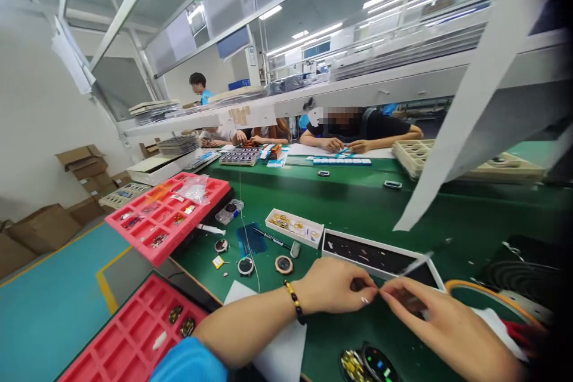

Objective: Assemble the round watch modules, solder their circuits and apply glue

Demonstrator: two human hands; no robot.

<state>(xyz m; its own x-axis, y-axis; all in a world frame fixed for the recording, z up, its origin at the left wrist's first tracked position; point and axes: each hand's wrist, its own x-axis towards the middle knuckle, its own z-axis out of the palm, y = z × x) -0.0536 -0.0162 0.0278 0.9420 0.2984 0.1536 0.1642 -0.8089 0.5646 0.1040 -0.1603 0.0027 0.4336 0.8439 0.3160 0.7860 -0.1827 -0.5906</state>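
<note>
Over the front of the green bench, my left hand point(338, 286) and my right hand point(434, 310) meet, fingertips almost touching. Thumb and forefinger are pinched on both; whatever sits between them is too small to make out. A thin pale tool point(421, 262) sticks up beside my right hand; whether it is gripped is unclear. Behind the hands lies a white tray with a black lining point(371, 253) and small slivers. Below them are a round watch with a lit screen point(378, 364) and an open watch part with gold-coloured insides point(351, 365).
A white box of small gold parts point(295, 228), a marker point(271, 237) and round watch cases point(283, 264) lie ahead. Red compartment trays point(168, 215) stand left. An orange-rimmed ring point(492, 292) is at right. A white strip point(470, 107) hangs down. Co-workers point(358, 131) sit opposite.
</note>
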